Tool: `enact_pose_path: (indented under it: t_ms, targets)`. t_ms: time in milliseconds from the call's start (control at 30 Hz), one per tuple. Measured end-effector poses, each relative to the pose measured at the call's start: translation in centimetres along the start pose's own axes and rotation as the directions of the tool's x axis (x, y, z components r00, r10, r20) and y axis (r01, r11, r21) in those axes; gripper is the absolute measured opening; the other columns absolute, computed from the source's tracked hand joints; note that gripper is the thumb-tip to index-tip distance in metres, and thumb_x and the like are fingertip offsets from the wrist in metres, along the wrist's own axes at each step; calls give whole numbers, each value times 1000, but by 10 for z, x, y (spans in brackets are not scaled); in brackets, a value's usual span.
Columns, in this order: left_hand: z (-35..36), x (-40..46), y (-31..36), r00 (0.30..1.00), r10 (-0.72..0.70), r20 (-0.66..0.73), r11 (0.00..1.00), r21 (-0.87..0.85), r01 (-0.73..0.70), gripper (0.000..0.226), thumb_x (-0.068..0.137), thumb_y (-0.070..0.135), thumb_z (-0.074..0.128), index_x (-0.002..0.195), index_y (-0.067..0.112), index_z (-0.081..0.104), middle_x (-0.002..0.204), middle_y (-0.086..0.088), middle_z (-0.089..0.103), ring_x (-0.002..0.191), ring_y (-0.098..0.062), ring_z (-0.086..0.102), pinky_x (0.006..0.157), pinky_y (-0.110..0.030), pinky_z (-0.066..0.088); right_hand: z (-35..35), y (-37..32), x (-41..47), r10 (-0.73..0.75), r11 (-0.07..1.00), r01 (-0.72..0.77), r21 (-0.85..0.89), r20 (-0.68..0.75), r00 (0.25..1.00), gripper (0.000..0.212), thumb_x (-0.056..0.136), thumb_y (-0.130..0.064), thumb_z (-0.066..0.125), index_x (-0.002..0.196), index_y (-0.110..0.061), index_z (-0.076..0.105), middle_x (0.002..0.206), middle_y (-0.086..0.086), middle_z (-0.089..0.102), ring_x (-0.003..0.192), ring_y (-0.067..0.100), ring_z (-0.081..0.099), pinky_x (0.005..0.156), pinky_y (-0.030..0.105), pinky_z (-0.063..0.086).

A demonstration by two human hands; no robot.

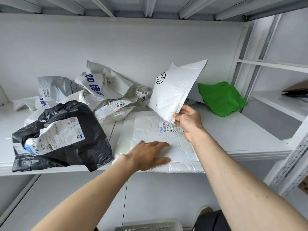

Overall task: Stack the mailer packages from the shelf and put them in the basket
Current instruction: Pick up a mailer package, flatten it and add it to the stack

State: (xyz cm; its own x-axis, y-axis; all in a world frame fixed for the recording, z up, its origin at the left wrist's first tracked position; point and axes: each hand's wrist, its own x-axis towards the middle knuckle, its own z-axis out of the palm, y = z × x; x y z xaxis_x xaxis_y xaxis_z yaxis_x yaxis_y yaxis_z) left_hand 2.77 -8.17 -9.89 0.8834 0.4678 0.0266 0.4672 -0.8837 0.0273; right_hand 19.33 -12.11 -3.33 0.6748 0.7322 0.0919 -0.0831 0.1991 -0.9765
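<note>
Grey slotted plastic basket [150, 226] down at the floor, well below both hands. Left hand [148, 155] flat, fingers spread, pressing the large white padded mailer [150, 130] at the shelf edge [250, 153]. Right hand [187, 120] just above, pinching a smaller white bubble mailer [175, 90], tilted upright. Left of the grip, black crumpled poly bag [66, 139]; beyond, white printed bags [103, 87]; right, green plastic bag [220, 99].

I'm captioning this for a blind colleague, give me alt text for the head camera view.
A person's right hand lifts a small white padded mailer by its corner above a large white mailer that the left hand presses flat on a shelf. Black, white and green mailers lie around.
</note>
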Motion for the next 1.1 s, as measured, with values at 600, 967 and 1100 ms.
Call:
enact_pose_path:
  t_ms: [600,967,1100]
  targets:
    - [7,-56,-21,984,135,119,979,139,-151,69,90,74,22,146,55,-14,161,15,-10,149,-16,-5,118,-50,5,5,-11,-18,-283,915,263,-306,-24,959,30,85,8,61,91,-20,66,84,-6,63,76,12,59,68,20,49]
    - [14,12,6,1000,-12,-18,987,159,14,63,88,65,0,150,50,-1,162,11,8,148,-23,14,110,-53,25,-22,1,-3,-595,602,421,-678,-29,803,48,80,8,49,112,-21,69,104,-1,62,90,27,61,72,30,45]
    - [10,22,-1,1000,-23,19,991,134,20,59,93,67,12,149,53,2,162,14,6,149,-19,11,113,-50,21,-29,4,-7,-639,499,464,-732,51,767,46,82,7,50,113,-21,69,110,-2,61,96,25,59,70,31,45]
